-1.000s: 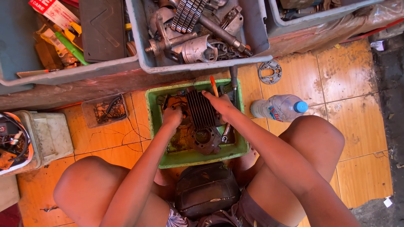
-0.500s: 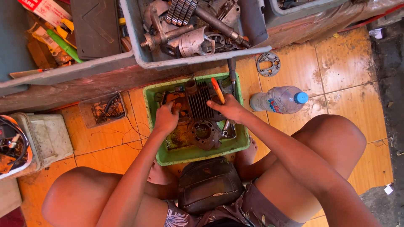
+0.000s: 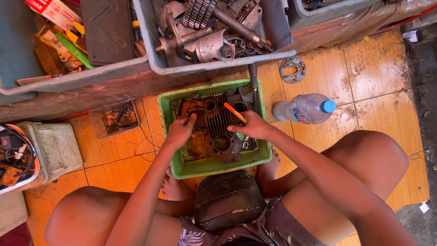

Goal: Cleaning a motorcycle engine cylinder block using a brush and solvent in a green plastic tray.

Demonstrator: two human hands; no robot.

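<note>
A green plastic tray (image 3: pixel 214 166) sits on the orange tiled floor between my knees. In it lies a dark, greasy finned engine part (image 3: pixel 218 124) with round openings. My left hand (image 3: pixel 181 130) rests on the part's left side, fingers bent against it. My right hand (image 3: pixel 251 126) lies on its right side and grips a thin orange-handled tool (image 3: pixel 235 112) that points up and left over the fins. The tool's tip is hidden against the metal.
A clear water bottle with a blue cap (image 3: pixel 304 109) lies right of the tray. A round metal gasket plate (image 3: pixel 292 69) lies on the tiles. Grey bins (image 3: pixel 218 68) of engine parts stand beyond. A small clear box (image 3: pixel 114 119) and a white container (image 3: pixel 51 148) sit left.
The view has shifted slightly, so the tray sits lower in the picture. Both hands have stayed on the finned part, with the orange tool now angled over the fins.
</note>
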